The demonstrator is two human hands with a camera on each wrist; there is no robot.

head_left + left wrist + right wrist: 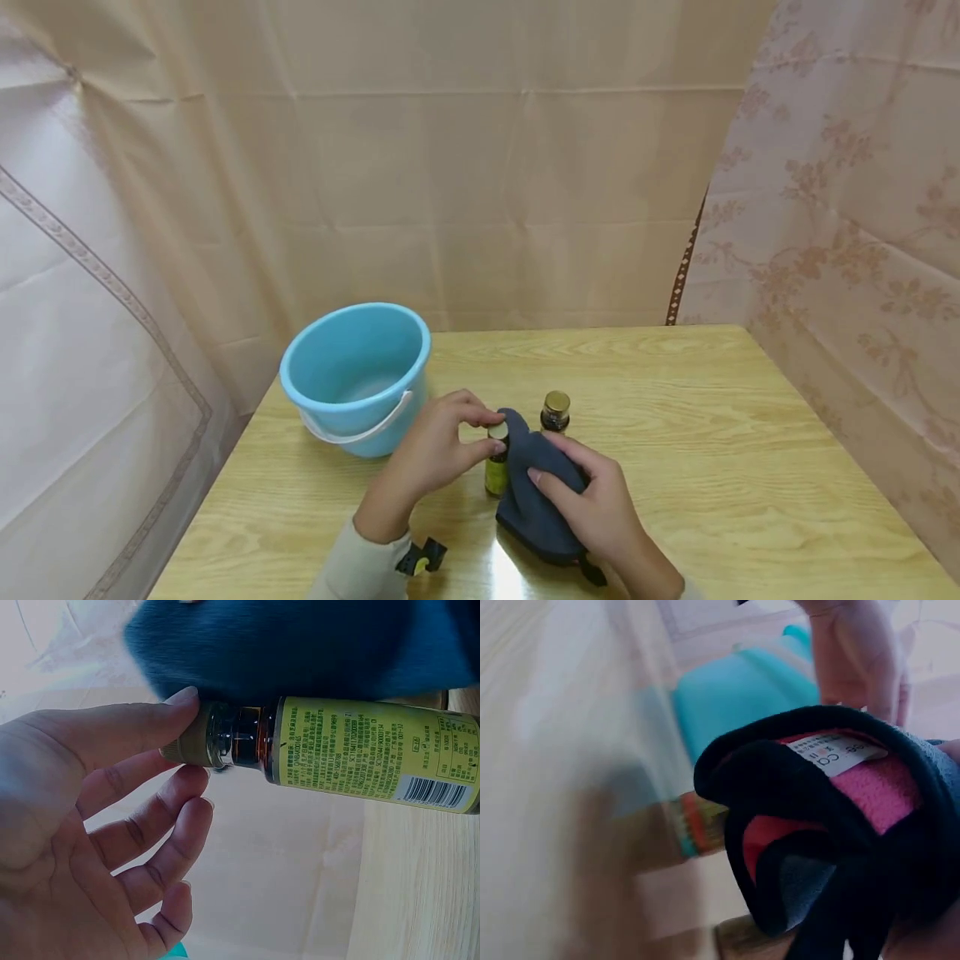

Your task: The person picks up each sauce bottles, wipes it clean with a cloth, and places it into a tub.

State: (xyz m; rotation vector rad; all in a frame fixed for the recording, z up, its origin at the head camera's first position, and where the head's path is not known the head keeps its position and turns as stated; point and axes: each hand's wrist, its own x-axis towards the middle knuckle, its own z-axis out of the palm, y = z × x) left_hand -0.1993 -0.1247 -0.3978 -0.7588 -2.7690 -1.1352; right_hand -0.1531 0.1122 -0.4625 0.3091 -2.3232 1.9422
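A small brown bottle with a yellow-green label (496, 471) (367, 754) stands on the wooden table (712, 433). My left hand (442, 446) (112, 825) pinches its gold cap (196, 739) between thumb and fingers. My right hand (592, 500) grips a dark blue fleece cloth (536, 487) (300, 645) and presses it against the bottle's side. In the right wrist view the cloth (840, 825) shows a pink lining and a white tag. A second small dark bottle with a gold cap (556, 412) stands just behind the cloth.
A light blue plastic bucket (357, 375) (735, 697) with a white handle stands at the table's back left. Beige and floral curtains hang behind and to both sides. The table's right half is bare wood.
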